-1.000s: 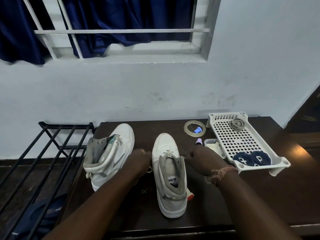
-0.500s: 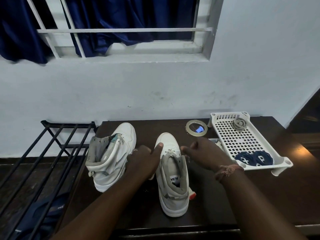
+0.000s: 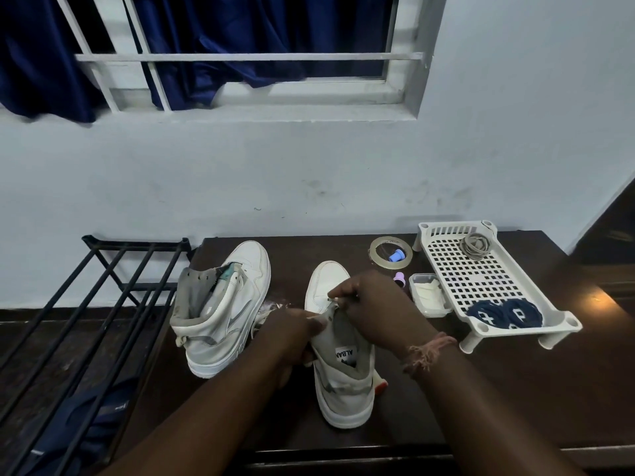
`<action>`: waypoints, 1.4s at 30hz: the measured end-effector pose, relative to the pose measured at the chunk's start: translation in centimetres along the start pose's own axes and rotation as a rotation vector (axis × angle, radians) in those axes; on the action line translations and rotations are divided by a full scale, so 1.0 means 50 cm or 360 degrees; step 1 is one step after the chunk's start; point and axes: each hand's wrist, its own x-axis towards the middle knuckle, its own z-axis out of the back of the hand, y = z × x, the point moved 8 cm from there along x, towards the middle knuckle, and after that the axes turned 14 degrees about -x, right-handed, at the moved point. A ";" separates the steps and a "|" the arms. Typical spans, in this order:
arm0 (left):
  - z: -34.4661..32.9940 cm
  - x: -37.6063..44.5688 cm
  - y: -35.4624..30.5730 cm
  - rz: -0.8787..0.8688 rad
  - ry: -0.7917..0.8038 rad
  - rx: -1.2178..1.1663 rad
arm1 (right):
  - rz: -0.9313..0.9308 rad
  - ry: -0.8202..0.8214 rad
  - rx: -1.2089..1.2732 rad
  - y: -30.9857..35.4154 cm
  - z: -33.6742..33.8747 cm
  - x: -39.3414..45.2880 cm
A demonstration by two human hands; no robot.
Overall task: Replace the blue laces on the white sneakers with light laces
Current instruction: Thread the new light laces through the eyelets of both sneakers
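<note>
Two hands worked one sneaker (image 3: 343,369) on the table (image 3: 515,389): your left hand (image 3: 292,333) and right hand (image 3: 372,305) each pinched a light lace (image 3: 332,299) end; you needed even tension.

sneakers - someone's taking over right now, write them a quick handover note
Left hand pinches a light lace end at the right sneaker, by its left eyelets.
Right hand pinches the other light lace tip above the tongue.
Left sneaker stands beside it; whether it is laced cannot be told.
Blue laces lie coiled in the white tray; a grey lace bundle sits at its far end.
Done: blue laces are out.
Left: thread the light lace up the right sneaker, check the left one.
</note>
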 end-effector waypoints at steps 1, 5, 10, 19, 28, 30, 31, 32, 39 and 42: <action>0.002 0.004 0.006 0.0065 0.0008 -0.0055 | 0.0003 0.0006 -0.0102 0.001 -0.004 -0.001; -0.004 0.008 0.020 0.0224 0.0058 -0.0217 | -0.0046 -0.0049 -0.0330 0.000 -0.013 -0.004; -0.002 0.003 0.015 0.0210 0.0059 -0.0238 | -0.0074 -0.0072 -0.0415 0.001 -0.020 -0.005; -0.001 -0.003 0.003 0.0163 0.0047 -0.0207 | -0.0056 -0.0175 -0.0560 0.009 -0.031 -0.002; -0.013 -0.001 0.010 0.0228 0.0163 -0.0117 | 0.0058 -0.0173 -0.0323 0.015 -0.033 0.001; -0.014 0.004 0.007 0.0177 0.0140 -0.0072 | 0.0034 -0.0141 -0.0305 0.015 -0.027 -0.003; -0.013 0.005 0.002 0.0142 0.0125 0.0010 | 0.0003 -0.0137 -0.0289 0.013 -0.022 -0.005; -0.012 0.010 -0.005 0.0083 0.0121 0.0133 | -0.0053 -0.0130 -0.0295 0.006 -0.022 -0.006; 0.026 -0.002 -0.124 -0.0365 -0.0113 -0.0609 | -0.0487 0.0293 -0.0211 -0.054 -0.051 -0.025; 0.063 -0.004 -0.137 -0.0270 -0.0230 -0.0180 | -0.0527 0.0289 -0.0141 -0.052 -0.053 -0.022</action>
